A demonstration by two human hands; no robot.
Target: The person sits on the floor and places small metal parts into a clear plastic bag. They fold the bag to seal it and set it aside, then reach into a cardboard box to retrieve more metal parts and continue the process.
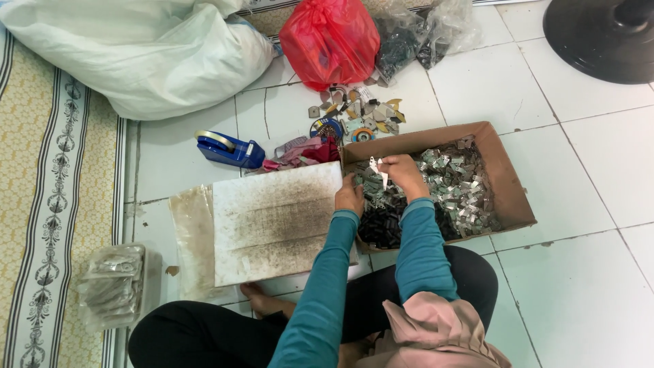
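Small pale strip piece is pinched in the right hand, fingers closed on its upper end, held just above the near-left part of the cardboard box. Long axis runs roughly up-down in the head view, slightly tilted, free end pointing down toward the pile. Held by the end like that, most of its length stays visible — my read is that it's being checked or oriented, not just carried.

Left hand sits at the box's left wall, where it meets the board. Fingers are curled down toward the box contents; whether they have hold of anything I cannot tell — the back of the hand hides the fingertips.

Box is open-topped, holding a heap of small silvery metal pieces on the far and right side and a darker batch of black pieces at the near-left corner. Two kinds kept in separate zones, so likely sorted stock.

Just left of the box, touching it: a flat stained white board lying on the tile floor, probably a work surface kept within arm's reach.

Further out: blue tape dispenser beyond the board, a scatter of odd small parts beyond the box, a red plastic bag, clear bags of dark parts, a big white sack, and a clear bag of strips near the patterned mat.
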